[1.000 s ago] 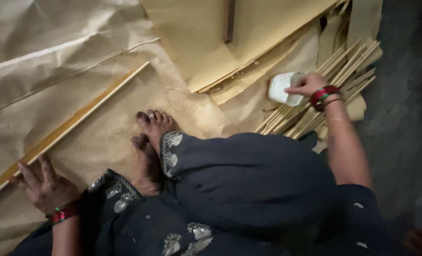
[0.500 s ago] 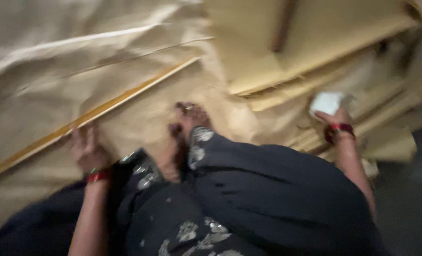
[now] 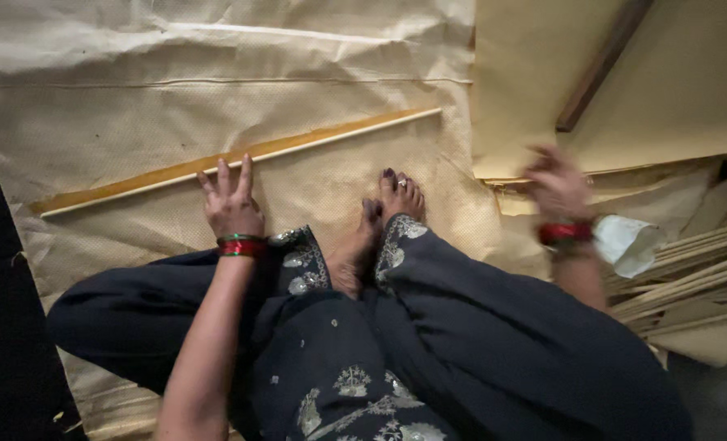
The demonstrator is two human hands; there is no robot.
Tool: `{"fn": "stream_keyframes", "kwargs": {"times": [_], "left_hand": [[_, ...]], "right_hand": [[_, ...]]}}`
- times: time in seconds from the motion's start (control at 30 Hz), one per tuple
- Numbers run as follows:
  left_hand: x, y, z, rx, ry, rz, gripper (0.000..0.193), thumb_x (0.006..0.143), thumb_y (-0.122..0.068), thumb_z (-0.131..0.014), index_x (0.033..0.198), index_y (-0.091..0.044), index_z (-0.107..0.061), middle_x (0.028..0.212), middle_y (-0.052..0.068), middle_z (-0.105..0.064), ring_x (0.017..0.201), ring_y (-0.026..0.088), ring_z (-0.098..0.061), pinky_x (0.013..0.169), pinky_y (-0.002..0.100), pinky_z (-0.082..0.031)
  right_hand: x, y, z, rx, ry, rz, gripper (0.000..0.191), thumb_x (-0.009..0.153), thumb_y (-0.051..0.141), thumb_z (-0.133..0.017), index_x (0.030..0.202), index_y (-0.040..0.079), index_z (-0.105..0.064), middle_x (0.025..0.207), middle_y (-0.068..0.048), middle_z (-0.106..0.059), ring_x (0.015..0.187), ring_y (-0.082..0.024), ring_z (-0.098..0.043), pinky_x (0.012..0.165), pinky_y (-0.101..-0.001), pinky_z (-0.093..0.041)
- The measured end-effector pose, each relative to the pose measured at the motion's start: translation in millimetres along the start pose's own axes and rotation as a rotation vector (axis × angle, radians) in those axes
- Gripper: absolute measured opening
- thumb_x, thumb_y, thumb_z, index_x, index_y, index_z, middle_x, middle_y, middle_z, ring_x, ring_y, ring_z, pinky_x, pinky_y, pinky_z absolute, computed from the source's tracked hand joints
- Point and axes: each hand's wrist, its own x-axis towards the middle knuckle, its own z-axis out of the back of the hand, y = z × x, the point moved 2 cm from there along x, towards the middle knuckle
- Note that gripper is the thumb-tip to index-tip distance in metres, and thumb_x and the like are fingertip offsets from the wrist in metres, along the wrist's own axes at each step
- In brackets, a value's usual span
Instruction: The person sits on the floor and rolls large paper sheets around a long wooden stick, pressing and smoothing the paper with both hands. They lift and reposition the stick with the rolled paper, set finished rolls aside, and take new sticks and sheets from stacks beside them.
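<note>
Since 0.5 s ago the right hand [image 3: 558, 189] has let go of the white cup [image 3: 630, 243] and lifted, blurred, so I cannot tell its fingers. Left hand [image 3: 231, 204], fingers apart, presses the paper sheet [image 3: 135, 131] flat, tips touching the long stick [image 3: 241, 160] at centre left. Open paper lies above; 1 bundle of sticks [image 3: 690, 278] crowds the right edge.

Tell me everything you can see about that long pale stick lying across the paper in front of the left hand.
The stick is long, thin and straight, pale cream, probably wood or bamboo. It lies flat and slanted on the crinkled tan paper sheet, its right end higher in the view. A darker amber band runs along its upper edge, likely glue or a folded strip. The left hand rests palm down, fingertips at or touching its middle. The blurred right hand is well clear of it.
</note>
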Motion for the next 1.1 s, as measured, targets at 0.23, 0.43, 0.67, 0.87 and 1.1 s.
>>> {"fn": "stream_keyframes", "kwargs": {"times": [0.23,0.43,0.67,0.87,1.1], "left_hand": [[-10,-6,-20,0.014,-0.097,-0.018,0.077,0.088,-0.004,-0.061,0.158,-0.035,-0.050,0.163,0.013,-0.043,0.147,0.055,-0.030,0.116,0.064,-0.038],[-12,-10,-23,-0.018,-0.151,-0.058,0.073,0.093,-0.003,-0.055,0.159,-0.030,-0.048,0.164,0.015,-0.041,0.148,0.058,-0.028,0.114,0.065,-0.040],[-13,-12,-19,0.009,-0.120,-0.048,0.072,0.096,-0.002,-0.055,0.161,-0.031,-0.048,0.166,0.015,-0.040,0.150,0.057,-0.026,0.112,0.064,-0.041],[-13,-12,-21,0.020,-0.145,-0.069,0.070,0.096,-0.003,-0.055,0.161,-0.030,-0.049,0.165,0.016,-0.041,0.149,0.058,-0.025,0.114,0.065,-0.039],[-17,-12,-23,0.023,-0.138,-0.074,0.068,0.098,-0.002,-0.054,0.161,-0.029,-0.049,0.166,0.017,-0.039,0.149,0.059,-0.026,0.115,0.066,-0.039]], "right_hand": [[34,45,-184,-0.015,0.375,-0.205,0.062,0.084,0.008,-0.069,0.142,0.013,-0.049,0.087,0.001,-0.062,0.073,-0.011,-0.064,0.057,-0.0278,-0.051],[68,16,-191,-0.173,0.296,-0.199,0.071,0.080,0.006,-0.071,0.145,0.013,-0.043,0.080,0.003,-0.062,0.066,-0.009,-0.062,0.048,-0.0275,-0.050],[55,-20,-242,-0.145,0.401,-0.131,0.081,0.080,-0.001,-0.072,0.152,0.011,-0.035,0.078,-0.002,-0.060,0.058,-0.012,-0.056,0.044,-0.0244,-0.045],[68,-9,-217,-0.233,0.212,-0.196,0.084,0.078,-0.001,-0.069,0.149,0.009,-0.026,0.078,-0.002,-0.062,0.057,-0.013,-0.060,0.040,-0.0285,-0.047],[81,-4,-191,-0.551,0.067,-0.140,0.080,0.078,0.003,-0.074,0.149,0.005,-0.036,0.075,-0.004,-0.059,0.056,-0.015,-0.058,0.041,-0.0317,-0.047]]}}
